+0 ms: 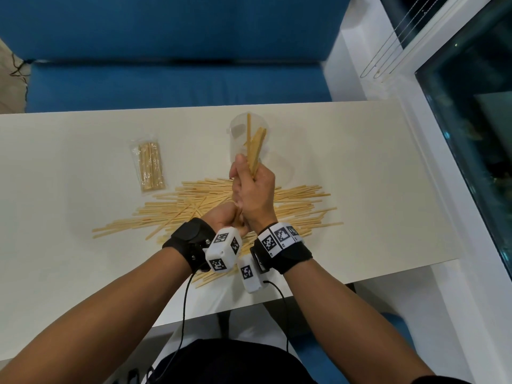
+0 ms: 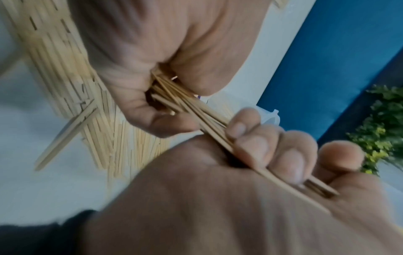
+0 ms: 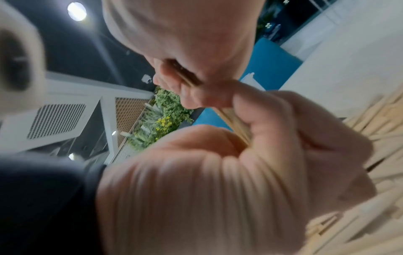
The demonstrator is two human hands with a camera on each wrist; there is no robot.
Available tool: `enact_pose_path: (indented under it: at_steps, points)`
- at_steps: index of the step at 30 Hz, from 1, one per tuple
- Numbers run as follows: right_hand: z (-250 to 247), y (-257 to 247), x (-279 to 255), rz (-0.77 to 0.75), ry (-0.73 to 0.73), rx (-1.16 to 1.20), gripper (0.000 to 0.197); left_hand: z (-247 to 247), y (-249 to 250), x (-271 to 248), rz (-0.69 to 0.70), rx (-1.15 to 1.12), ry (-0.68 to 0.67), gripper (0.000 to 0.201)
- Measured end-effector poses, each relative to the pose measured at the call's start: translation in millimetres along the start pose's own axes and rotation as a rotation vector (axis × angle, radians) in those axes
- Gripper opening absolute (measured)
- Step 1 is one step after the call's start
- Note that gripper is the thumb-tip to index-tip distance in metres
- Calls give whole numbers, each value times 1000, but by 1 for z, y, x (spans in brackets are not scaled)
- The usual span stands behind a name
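Note:
A bundle of thin wooden sticks [image 1: 256,151] stands nearly upright over the table, held by both hands. My right hand [image 1: 253,187] grips it high up, and my left hand [image 1: 225,218] is curled just below, against the right wrist. In the left wrist view my left hand [image 2: 268,148] has its fingers wrapped round the bundle [image 2: 209,117], and the right hand [image 2: 163,60] clasps it further along. The right wrist view shows my right hand [image 3: 272,124] closed round the sticks [image 3: 231,120], with the left hand [image 3: 196,65] beyond. A loose pile of sticks [image 1: 171,209] lies under both hands.
A clear plastic cup [image 1: 238,128] with a few sticks in it stands just behind the hands. A sealed packet of sticks [image 1: 148,166] lies to the left. The white table [image 1: 374,189] ends at a blue sofa [image 1: 166,84] behind and a window ledge [image 1: 415,112] on the right.

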State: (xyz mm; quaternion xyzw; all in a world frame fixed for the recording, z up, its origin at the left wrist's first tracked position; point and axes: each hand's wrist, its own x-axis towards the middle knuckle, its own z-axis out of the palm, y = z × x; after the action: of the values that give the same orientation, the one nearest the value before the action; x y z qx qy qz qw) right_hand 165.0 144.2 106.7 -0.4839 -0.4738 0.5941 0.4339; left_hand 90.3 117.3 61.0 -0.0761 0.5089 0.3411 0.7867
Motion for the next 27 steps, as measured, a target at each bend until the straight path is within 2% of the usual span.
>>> enact_pose_path:
  at_steps: [1, 4, 9, 14, 16, 18, 24, 27]
  points:
    - [-1, -2, 3, 12, 29, 31, 46, -3, -1, 2, -46, -65, 31, 24]
    - [-7, -9, 11, 13, 81, 98, 45, -7, 1, 1, -87, -168, -57, 27]
    - [-9, -12, 10, -6, 89, 165, 41, 7, 4, -14, -20, -253, -139, 21]
    - [-7, -11, 8, -184, 129, 47, 30, 10, 7, -17, -39, -202, -201, 17]
    - [-6, -10, 10, -224, 177, -51, 32, 8, 9, -18, -45, -158, -225, 14]
    - [-2, -10, 9, -202, 209, -81, 35, 8, 9, -19, -43, -136, -224, 10]
    - [2, -13, 4, -142, 248, -61, 59, 6, 9, -21, -25, -231, -209, 11]
    - [3, -18, 2, -160, 224, -13, 61, 10, 7, -27, -24, -273, -219, 12]
